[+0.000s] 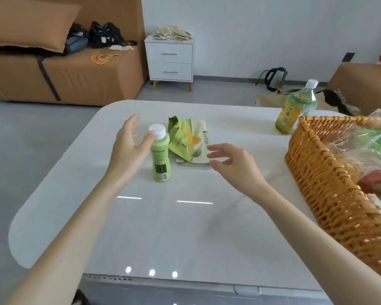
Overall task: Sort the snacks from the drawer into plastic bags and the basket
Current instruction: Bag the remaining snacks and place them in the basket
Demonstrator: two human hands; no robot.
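Note:
A small green bottle (161, 159) with a white cap stands upright on the white table (163, 227). My left hand (129, 146) is open just left of it, the thumb tip touching the cap. Behind the bottle lies a green and cream snack pouch (188, 140), flat on the table. My right hand (233, 165) hovers open with spread fingers at the pouch's right edge, holding nothing. A woven wicker basket (330, 194) stands at the right, with snack packets in clear plastic (370, 148) inside it.
A large green tea bottle (295, 108) stands at the table's far right, behind the basket. Beyond the table are a white two-drawer nightstand (169, 60) with packets on top, a brown sofa (59, 69) with bags, and a kettle (275, 79) on the floor.

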